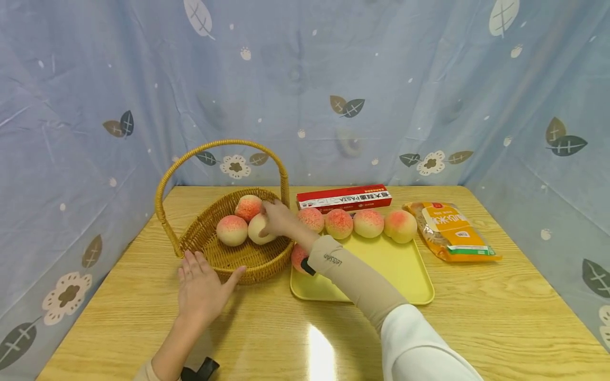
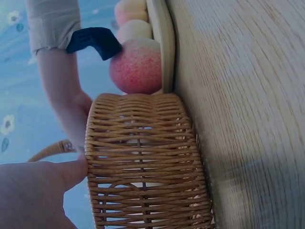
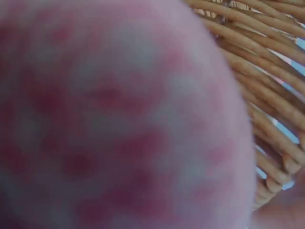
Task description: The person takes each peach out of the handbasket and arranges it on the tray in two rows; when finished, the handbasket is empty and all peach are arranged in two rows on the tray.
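A wicker basket [image 1: 267,272] with a tall arched handle stands on the left part of the table. Three peaches are inside it: one pink-topped peach [image 1: 232,230], another behind it [image 1: 248,207], and a pale peach [image 1: 259,230] under my right hand [image 1: 282,218]. The right fingers curl over that pale peach, reaching in past the basket's right rim. My left hand [image 1: 202,291] lies at the front rim with fingers straight and thumb spread; in the left wrist view its thumb touches the wicker. A blurred peach [image 3: 124,114] fills most of the right wrist view.
A yellow tray [image 1: 400,270] right of the basket carries several peaches, one [image 1: 299,258] below my right wrist. Behind it lies a red pasta box [image 1: 344,198]. An orange food bag [image 1: 450,231] lies to the right. A blue patterned curtain [image 1: 305,95] surrounds the table.
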Demonstrator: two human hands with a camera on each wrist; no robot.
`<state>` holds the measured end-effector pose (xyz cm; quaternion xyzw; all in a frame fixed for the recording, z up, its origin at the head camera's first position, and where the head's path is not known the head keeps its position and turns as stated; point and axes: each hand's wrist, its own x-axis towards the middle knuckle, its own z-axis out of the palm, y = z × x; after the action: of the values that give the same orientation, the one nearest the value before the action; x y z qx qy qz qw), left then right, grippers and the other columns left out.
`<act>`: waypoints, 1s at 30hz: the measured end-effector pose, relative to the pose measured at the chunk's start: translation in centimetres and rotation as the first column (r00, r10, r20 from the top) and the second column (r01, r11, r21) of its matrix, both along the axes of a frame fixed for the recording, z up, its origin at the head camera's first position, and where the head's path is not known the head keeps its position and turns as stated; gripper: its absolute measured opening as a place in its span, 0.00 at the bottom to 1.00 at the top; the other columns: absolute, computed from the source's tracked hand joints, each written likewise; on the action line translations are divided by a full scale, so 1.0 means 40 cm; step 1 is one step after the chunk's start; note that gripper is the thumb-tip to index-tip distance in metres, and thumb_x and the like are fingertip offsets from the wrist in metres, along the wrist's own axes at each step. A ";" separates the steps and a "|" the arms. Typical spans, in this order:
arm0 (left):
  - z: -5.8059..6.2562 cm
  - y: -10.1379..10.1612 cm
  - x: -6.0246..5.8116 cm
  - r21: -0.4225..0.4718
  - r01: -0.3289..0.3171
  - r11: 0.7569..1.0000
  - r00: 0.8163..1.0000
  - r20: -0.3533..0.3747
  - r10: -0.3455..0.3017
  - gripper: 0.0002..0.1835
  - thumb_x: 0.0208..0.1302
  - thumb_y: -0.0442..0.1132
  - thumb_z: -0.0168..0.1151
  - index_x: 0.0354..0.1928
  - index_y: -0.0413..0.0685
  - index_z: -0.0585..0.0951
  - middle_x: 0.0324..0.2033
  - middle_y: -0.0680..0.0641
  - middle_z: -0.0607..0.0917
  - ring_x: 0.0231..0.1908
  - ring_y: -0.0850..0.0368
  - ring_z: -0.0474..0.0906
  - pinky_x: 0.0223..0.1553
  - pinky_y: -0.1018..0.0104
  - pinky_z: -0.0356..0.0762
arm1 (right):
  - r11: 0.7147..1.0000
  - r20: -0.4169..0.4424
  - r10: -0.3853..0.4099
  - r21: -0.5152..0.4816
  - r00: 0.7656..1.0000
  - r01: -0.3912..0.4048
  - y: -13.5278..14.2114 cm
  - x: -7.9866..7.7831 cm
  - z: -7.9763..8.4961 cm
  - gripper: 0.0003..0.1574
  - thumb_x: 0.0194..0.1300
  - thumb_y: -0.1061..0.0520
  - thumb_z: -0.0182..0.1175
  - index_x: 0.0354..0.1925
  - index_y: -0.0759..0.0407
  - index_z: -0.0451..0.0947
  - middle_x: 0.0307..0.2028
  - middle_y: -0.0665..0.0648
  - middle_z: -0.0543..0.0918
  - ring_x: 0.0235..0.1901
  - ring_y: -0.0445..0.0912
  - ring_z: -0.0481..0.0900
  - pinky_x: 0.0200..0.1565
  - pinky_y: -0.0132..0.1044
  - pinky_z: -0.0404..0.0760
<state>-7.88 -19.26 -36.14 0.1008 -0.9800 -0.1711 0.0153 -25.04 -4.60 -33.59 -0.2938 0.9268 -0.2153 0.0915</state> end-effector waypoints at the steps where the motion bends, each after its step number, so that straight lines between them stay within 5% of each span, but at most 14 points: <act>1: 0.000 0.000 0.000 0.000 -0.001 1.000 1.000 -0.001 0.001 0.62 0.66 0.73 0.41 0.66 0.12 0.39 0.66 0.15 0.36 0.67 0.21 0.33 0.67 0.35 0.34 | 1.000 0.027 0.010 -0.024 1.000 -0.009 0.001 0.004 0.000 0.31 0.56 0.54 0.73 0.52 0.60 0.71 0.46 0.59 0.75 0.46 0.51 0.75 0.44 0.40 0.75; 6: 0.003 0.002 0.001 0.004 -0.007 1.000 1.000 -0.001 0.007 0.62 0.66 0.72 0.42 0.66 0.12 0.40 0.66 0.15 0.36 0.68 0.21 0.33 0.67 0.35 0.35 | 0.991 0.169 0.009 -0.131 0.986 0.014 0.006 0.016 -0.003 0.32 0.57 0.56 0.72 0.51 0.62 0.65 0.37 0.58 0.76 0.37 0.50 0.75 0.35 0.37 0.72; 13: 0.006 0.002 0.001 0.007 -0.001 1.000 1.000 -0.004 0.001 0.62 0.66 0.71 0.43 0.66 0.12 0.40 0.66 0.15 0.36 0.67 0.20 0.33 0.67 0.34 0.36 | 0.992 0.194 -0.079 -0.083 0.978 0.096 0.014 0.017 -0.005 0.44 0.56 0.49 0.72 0.65 0.65 0.69 0.57 0.63 0.78 0.56 0.56 0.75 0.49 0.41 0.78; 17: 0.006 0.002 0.002 0.016 -0.001 1.000 1.000 0.006 0.001 0.62 0.66 0.73 0.42 0.66 0.12 0.39 0.66 0.15 0.36 0.67 0.20 0.32 0.67 0.34 0.35 | 0.995 0.150 -0.092 -0.030 0.984 0.098 0.020 0.013 -0.004 0.23 0.50 0.48 0.76 0.40 0.60 0.83 0.32 0.54 0.82 0.33 0.47 0.77 0.30 0.33 0.73; 21: 0.007 0.002 0.003 0.018 -0.001 1.000 1.000 0.010 0.000 0.62 0.66 0.71 0.43 0.66 0.12 0.39 0.66 0.15 0.36 0.67 0.20 0.32 0.67 0.34 0.34 | 0.993 0.128 -0.111 -0.024 0.986 0.115 0.027 0.014 -0.002 0.20 0.42 0.48 0.80 0.20 0.56 0.78 0.15 0.47 0.72 0.17 0.41 0.64 0.20 0.31 0.62; 25: 0.007 0.002 0.003 0.012 0.001 1.000 1.000 0.010 -0.001 0.61 0.67 0.71 0.44 0.66 0.12 0.40 0.66 0.15 0.36 0.67 0.20 0.32 0.67 0.34 0.35 | 0.991 0.122 -0.107 -0.064 0.987 0.115 0.033 0.022 -0.003 0.21 0.39 0.49 0.82 0.30 0.57 0.86 0.25 0.50 0.84 0.17 0.39 0.72 0.20 0.29 0.70; 30: 0.005 0.002 0.003 0.007 0.000 1.000 1.000 0.011 0.000 0.62 0.66 0.72 0.43 0.66 0.12 0.40 0.66 0.15 0.36 0.67 0.20 0.33 0.67 0.34 0.35 | 0.981 0.131 -0.094 -0.158 0.987 0.114 0.040 0.027 -0.001 0.34 0.39 0.51 0.82 0.47 0.59 0.86 0.39 0.55 0.88 0.30 0.43 0.83 0.29 0.31 0.79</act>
<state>-7.75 -19.19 -35.93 0.1020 -0.9794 -0.1742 0.0095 -23.97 -2.99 -33.62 -0.2375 0.9126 -0.3132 0.1122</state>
